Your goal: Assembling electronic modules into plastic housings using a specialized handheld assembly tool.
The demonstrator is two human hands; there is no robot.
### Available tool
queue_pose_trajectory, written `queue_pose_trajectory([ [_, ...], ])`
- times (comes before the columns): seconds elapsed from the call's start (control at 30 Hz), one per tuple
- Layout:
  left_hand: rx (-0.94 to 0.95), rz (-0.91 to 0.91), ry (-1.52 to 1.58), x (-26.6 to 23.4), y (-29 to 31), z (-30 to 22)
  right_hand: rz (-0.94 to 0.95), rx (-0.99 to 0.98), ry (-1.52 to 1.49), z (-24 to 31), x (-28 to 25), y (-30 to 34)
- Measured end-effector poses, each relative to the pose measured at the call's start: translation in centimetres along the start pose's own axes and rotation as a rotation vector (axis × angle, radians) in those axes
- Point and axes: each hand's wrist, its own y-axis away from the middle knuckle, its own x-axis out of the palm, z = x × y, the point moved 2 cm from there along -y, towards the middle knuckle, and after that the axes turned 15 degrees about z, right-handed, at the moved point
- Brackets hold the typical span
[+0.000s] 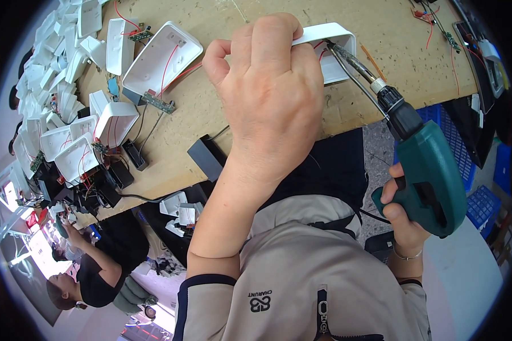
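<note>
At the bench, left hand grips a half-hidden case, right a soldering gun.

Beige shirt, dark chest logo — short sleeves, navy-trimmed — front zip, thin right-wrist bracelet.

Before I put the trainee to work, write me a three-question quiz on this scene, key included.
1. Which grip holds the green tool?
2. True or false: the heap of white cases lies to the left of the person's left grip.
3. Fill in: the wire inside the open case nearest the left grip's wrist-free side is ____.

Key: 1. The right grip. 2. True. 3. Red.
</note>
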Motion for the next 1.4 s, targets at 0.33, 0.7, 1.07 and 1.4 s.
queue_pose_trajectory([
  [0.33,-0.006,0.011,0.010,0.0,0.0,0.0,0.097,0.001,0.002,-0.4,-0.4,0.0],
  [0.7,-0.022,0.012,0.015,0.0,0.0,-0.2,0.021,0.016,0.022,0.9,0.3,-0.4],
  [1.07,-0.030,0.044,-0.007,-0.2,0.0,-0.3,-0.024,0.011,0.033,1.3,0.6,-0.6],
  [1.4,-0.025,0.022,0.003,-0.1,0.0,-0.3,-0.021,0.047,0.055,0.6,0.3,0.2],
])
